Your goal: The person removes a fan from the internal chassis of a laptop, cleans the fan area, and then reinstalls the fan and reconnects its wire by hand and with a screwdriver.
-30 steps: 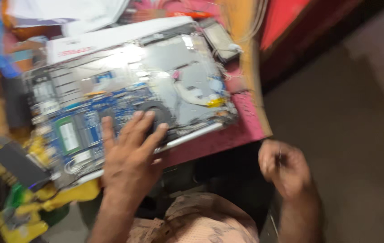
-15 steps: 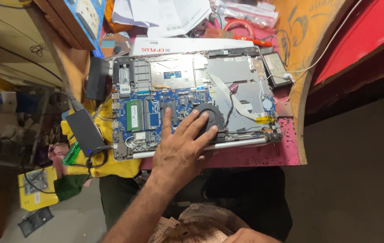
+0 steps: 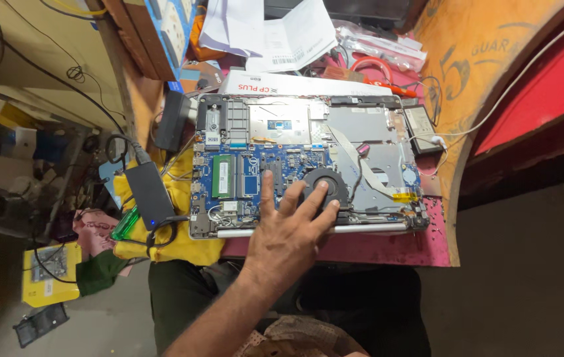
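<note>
An open laptop lies bottom up on the pink tabletop with its back cover off. Its blue circuit board and round black fan are exposed. My left hand lies flat on the laptop's near edge with the fingers spread. The fingertips touch the fan and the board beside it, and the hand holds nothing. My right hand is out of view.
A black power adapter with its cable lies on a yellow cloth left of the laptop. A long white box, papers and cables crowd the far side. An orange curved panel stands at the right.
My right hand, seen at the lower right a second ago, has left the view. My left hand stays on the laptop near the fan. The view has pulled back and sharpened.
</note>
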